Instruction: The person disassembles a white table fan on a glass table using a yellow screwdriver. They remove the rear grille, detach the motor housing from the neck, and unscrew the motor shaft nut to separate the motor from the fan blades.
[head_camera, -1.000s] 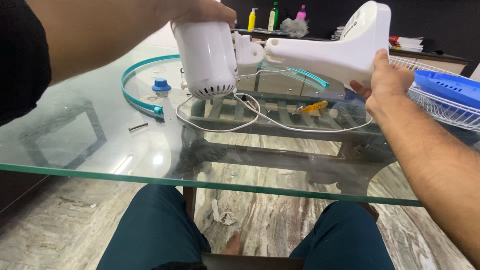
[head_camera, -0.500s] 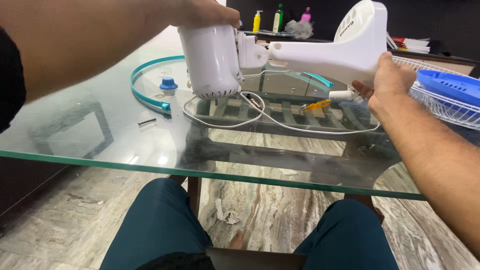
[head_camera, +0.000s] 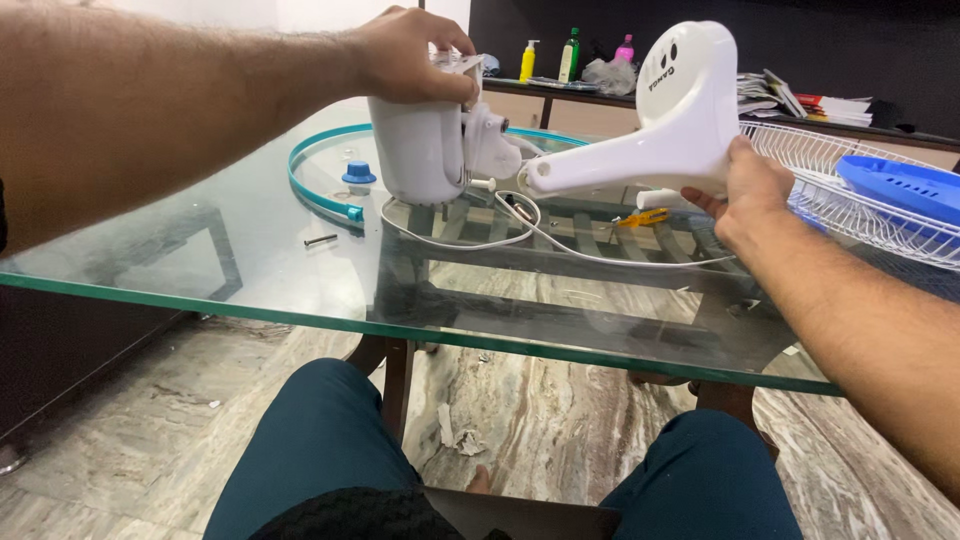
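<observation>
Head view, object in hand: a white plastic table-fan body, made up of a cylindrical motor housing (head_camera: 420, 150) at the left and a long neck widening into a round base (head_camera: 660, 125) at the right, held just above the glass table top (head_camera: 250, 270), centre-far.
Left hand: the left hand (head_camera: 410, 55) is clamped over the top of the motor housing, fingers curled down its far side.
Right hand: the right hand (head_camera: 750, 190) is closed around the lower edge of the round base, thumb toward the viewer; the two hands are well apart, one at each end of the fan body.
Cable: a thin white power cord (head_camera: 520, 235) trails from the neck joint and lies looped on the glass beneath.
Handling, judged: the shell looks rigid and smooth, so likely slippery; the motor end is probably the heavier, so a grip there and a second at the base seems sound. The joint between housing and neck appears the weak point.
Left of table: a curved teal plastic ring (head_camera: 310, 190), a small blue plastic cap (head_camera: 358, 173) inside its arc, and a dark screw (head_camera: 320, 240) nearer.
Right of table: a white wire fan guard (head_camera: 860, 200) with a blue plastic fan blade (head_camera: 900, 185) resting in it.
Centre: a small yellow-handled tool (head_camera: 645, 216) on the glass.
</observation>
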